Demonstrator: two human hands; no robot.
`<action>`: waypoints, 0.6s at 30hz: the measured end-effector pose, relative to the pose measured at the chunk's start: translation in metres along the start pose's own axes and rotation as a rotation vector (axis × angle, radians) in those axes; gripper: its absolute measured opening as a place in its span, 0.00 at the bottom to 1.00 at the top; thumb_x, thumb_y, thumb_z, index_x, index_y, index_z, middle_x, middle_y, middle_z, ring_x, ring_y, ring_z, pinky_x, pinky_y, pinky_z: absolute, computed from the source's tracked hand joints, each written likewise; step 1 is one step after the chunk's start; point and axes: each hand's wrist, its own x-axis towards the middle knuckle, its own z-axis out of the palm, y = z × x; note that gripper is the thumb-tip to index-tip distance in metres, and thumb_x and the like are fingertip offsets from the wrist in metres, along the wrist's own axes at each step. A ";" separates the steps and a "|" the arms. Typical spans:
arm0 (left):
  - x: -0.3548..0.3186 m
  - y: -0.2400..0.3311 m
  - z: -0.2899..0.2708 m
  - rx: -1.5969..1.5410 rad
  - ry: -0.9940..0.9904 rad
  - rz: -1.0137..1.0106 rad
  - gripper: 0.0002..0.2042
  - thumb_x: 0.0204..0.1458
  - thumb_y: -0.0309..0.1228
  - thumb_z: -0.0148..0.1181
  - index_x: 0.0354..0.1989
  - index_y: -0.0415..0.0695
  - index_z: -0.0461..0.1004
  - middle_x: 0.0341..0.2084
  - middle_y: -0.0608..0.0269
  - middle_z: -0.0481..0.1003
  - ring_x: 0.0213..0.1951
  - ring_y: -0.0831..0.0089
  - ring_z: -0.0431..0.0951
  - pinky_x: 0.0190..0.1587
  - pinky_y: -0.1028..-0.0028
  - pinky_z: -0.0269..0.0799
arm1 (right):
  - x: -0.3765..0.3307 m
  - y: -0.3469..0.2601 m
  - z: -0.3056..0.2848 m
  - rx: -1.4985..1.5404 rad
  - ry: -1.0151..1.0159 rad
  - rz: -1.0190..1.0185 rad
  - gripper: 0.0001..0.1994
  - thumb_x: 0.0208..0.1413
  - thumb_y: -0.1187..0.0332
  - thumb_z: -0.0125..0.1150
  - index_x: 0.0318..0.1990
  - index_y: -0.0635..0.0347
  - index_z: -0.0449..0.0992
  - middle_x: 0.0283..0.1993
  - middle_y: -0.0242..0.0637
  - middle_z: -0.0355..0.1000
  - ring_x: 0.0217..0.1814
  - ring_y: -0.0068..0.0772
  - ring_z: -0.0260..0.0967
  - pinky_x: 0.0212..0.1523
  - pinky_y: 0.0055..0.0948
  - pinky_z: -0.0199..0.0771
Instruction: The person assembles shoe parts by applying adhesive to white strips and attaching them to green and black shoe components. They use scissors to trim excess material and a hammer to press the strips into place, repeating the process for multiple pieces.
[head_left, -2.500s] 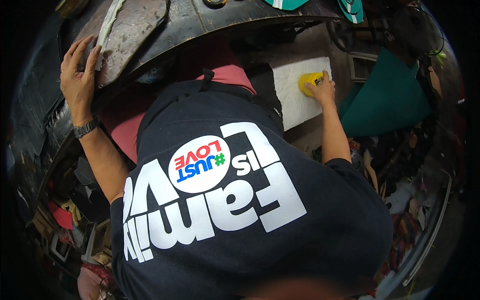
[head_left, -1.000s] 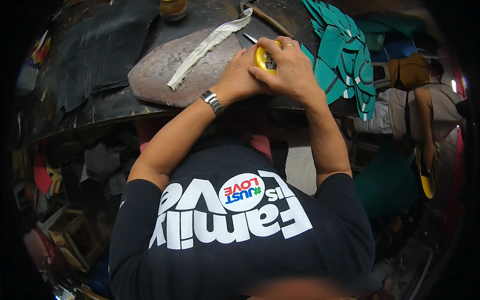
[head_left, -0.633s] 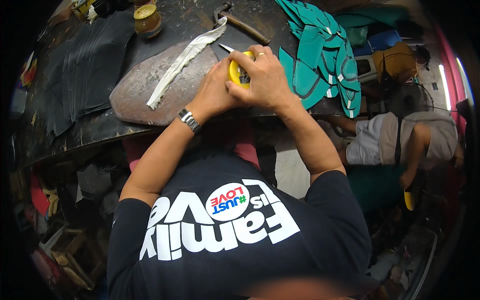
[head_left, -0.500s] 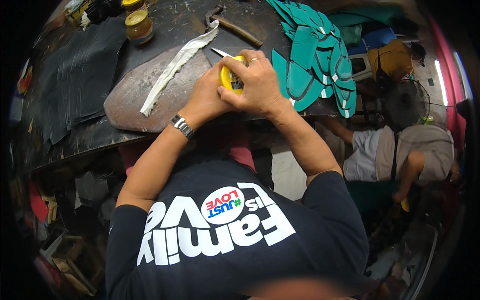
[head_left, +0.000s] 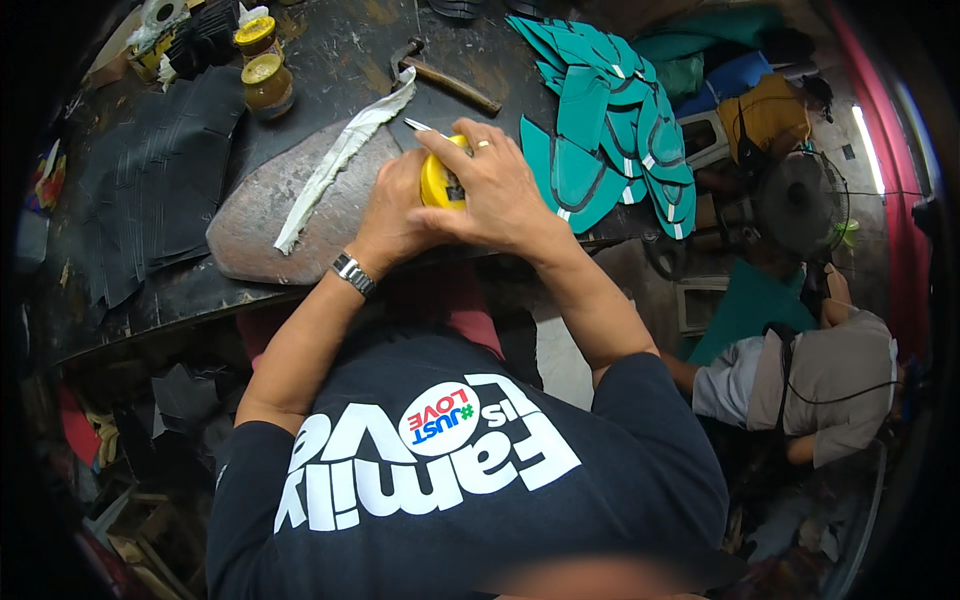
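Note:
My left hand (head_left: 392, 210) and my right hand (head_left: 492, 195) meet over the table's front edge, fingers closed around a round yellow thing (head_left: 436, 181) with a dark middle. What it is I cannot make out. A thin, pale, pointed piece (head_left: 416, 125) sticks out beyond my right index finger; its other end is hidden. Left of my hands, a crumpled strip of whitish cloth (head_left: 345, 160) lies across a worn oval slab (head_left: 265, 215). Farther off rests a hammer (head_left: 450, 84) with a wooden handle. Stacked green cut pieces (head_left: 590, 140) with dark, white-marked edges lie to the right.
Black sheet pieces (head_left: 150, 180) spread over the table's left side. Two yellow-topped jars, the nearer jar (head_left: 268, 88) and one behind it, stand at the back left. To the right, a person (head_left: 830, 375) bends near a green sheet (head_left: 750, 310) and a fan (head_left: 800, 205).
My hands and the yellow thing appear slightly left in the picture, as the view has shifted. The yellow thing is turned, showing less of its dark middle. The person at right has moved.

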 end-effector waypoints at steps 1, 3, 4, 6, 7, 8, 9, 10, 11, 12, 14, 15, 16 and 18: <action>-0.003 0.002 -0.003 0.064 0.022 0.062 0.37 0.36 0.41 0.77 0.55 0.41 0.67 0.48 0.45 0.74 0.50 0.44 0.76 0.52 0.54 0.73 | -0.004 -0.004 -0.007 0.012 -0.028 0.019 0.40 0.40 0.49 0.75 0.63 0.48 0.69 0.56 0.59 0.67 0.57 0.59 0.65 0.56 0.53 0.67; -0.009 0.006 -0.008 0.040 0.056 0.138 0.39 0.36 0.41 0.77 0.57 0.40 0.66 0.50 0.45 0.73 0.52 0.44 0.75 0.54 0.55 0.72 | -0.011 -0.013 -0.013 0.065 -0.066 0.051 0.40 0.41 0.49 0.75 0.63 0.50 0.68 0.56 0.59 0.66 0.57 0.62 0.65 0.57 0.53 0.67; -0.014 0.011 -0.012 -0.048 0.067 0.155 0.40 0.36 0.40 0.77 0.58 0.40 0.65 0.51 0.45 0.72 0.54 0.43 0.74 0.55 0.55 0.72 | -0.014 -0.018 -0.014 0.096 -0.023 0.041 0.39 0.41 0.49 0.76 0.62 0.51 0.68 0.55 0.59 0.66 0.56 0.61 0.65 0.57 0.53 0.67; -0.020 0.019 -0.022 -0.147 0.041 0.173 0.43 0.35 0.38 0.77 0.61 0.40 0.61 0.52 0.46 0.72 0.56 0.45 0.74 0.58 0.57 0.72 | -0.016 -0.025 -0.013 0.159 0.068 -0.027 0.36 0.40 0.51 0.75 0.59 0.54 0.71 0.51 0.56 0.67 0.52 0.59 0.67 0.55 0.51 0.68; -0.022 0.022 -0.028 -0.160 0.004 0.110 0.42 0.35 0.38 0.77 0.61 0.40 0.61 0.52 0.46 0.72 0.56 0.46 0.74 0.58 0.57 0.72 | -0.015 -0.028 -0.010 0.192 0.090 -0.035 0.36 0.40 0.52 0.75 0.58 0.54 0.71 0.50 0.56 0.67 0.52 0.58 0.67 0.54 0.50 0.68; -0.024 0.024 -0.035 -0.169 -0.037 0.047 0.42 0.35 0.37 0.77 0.61 0.40 0.62 0.53 0.46 0.72 0.55 0.46 0.75 0.58 0.58 0.72 | -0.013 -0.030 -0.008 0.226 0.111 -0.041 0.35 0.40 0.52 0.75 0.57 0.54 0.72 0.50 0.56 0.67 0.51 0.58 0.67 0.54 0.50 0.68; -0.026 0.026 -0.041 -0.184 -0.073 -0.025 0.42 0.35 0.37 0.77 0.61 0.40 0.62 0.53 0.46 0.72 0.55 0.47 0.75 0.58 0.58 0.72 | -0.010 -0.032 -0.006 0.262 0.131 -0.045 0.34 0.40 0.52 0.75 0.57 0.54 0.72 0.50 0.55 0.67 0.50 0.57 0.68 0.53 0.49 0.69; -0.026 0.026 -0.047 -0.191 -0.061 -0.014 0.41 0.35 0.36 0.77 0.61 0.41 0.63 0.53 0.47 0.72 0.55 0.47 0.75 0.58 0.59 0.72 | -0.006 -0.033 -0.004 0.277 0.158 -0.060 0.33 0.39 0.53 0.74 0.55 0.55 0.74 0.48 0.54 0.67 0.49 0.56 0.68 0.52 0.47 0.69; -0.026 0.025 -0.052 -0.202 -0.045 -0.008 0.41 0.35 0.36 0.77 0.60 0.41 0.63 0.53 0.47 0.73 0.55 0.48 0.76 0.58 0.60 0.72 | -0.001 -0.035 -0.003 0.288 0.169 -0.090 0.33 0.39 0.54 0.74 0.55 0.55 0.74 0.48 0.54 0.67 0.49 0.56 0.68 0.52 0.47 0.69; -0.026 0.024 -0.056 -0.224 -0.006 0.011 0.40 0.35 0.36 0.77 0.60 0.41 0.64 0.53 0.48 0.73 0.55 0.49 0.76 0.58 0.60 0.72 | 0.003 -0.037 -0.002 0.299 0.178 -0.117 0.32 0.39 0.54 0.74 0.54 0.56 0.74 0.48 0.54 0.67 0.49 0.55 0.68 0.52 0.46 0.69; -0.029 0.021 -0.062 -0.184 0.059 0.003 0.41 0.34 0.35 0.77 0.60 0.41 0.64 0.54 0.47 0.73 0.55 0.49 0.76 0.58 0.61 0.73 | 0.014 -0.042 -0.003 0.302 0.185 -0.185 0.33 0.39 0.55 0.73 0.54 0.59 0.74 0.49 0.53 0.68 0.49 0.53 0.68 0.52 0.45 0.69; -0.031 0.021 -0.064 -0.169 0.096 0.017 0.41 0.34 0.35 0.77 0.60 0.41 0.64 0.54 0.47 0.73 0.55 0.50 0.76 0.58 0.61 0.73 | 0.019 -0.044 -0.005 0.296 0.181 -0.221 0.33 0.39 0.56 0.73 0.55 0.61 0.74 0.50 0.52 0.68 0.50 0.50 0.67 0.53 0.43 0.69; -0.033 0.021 -0.067 -0.139 0.115 0.034 0.42 0.33 0.34 0.78 0.61 0.41 0.64 0.54 0.49 0.74 0.55 0.54 0.77 0.58 0.63 0.73 | 0.024 -0.048 -0.007 0.297 0.193 -0.264 0.34 0.39 0.57 0.73 0.55 0.63 0.73 0.51 0.51 0.68 0.51 0.47 0.67 0.53 0.41 0.68; -0.037 0.025 -0.068 -0.306 0.145 -0.044 0.42 0.34 0.34 0.78 0.61 0.41 0.64 0.54 0.52 0.74 0.56 0.59 0.77 0.59 0.64 0.72 | 0.034 -0.052 -0.013 0.526 0.192 -0.255 0.35 0.40 0.58 0.72 0.57 0.65 0.71 0.52 0.50 0.66 0.53 0.45 0.66 0.54 0.40 0.67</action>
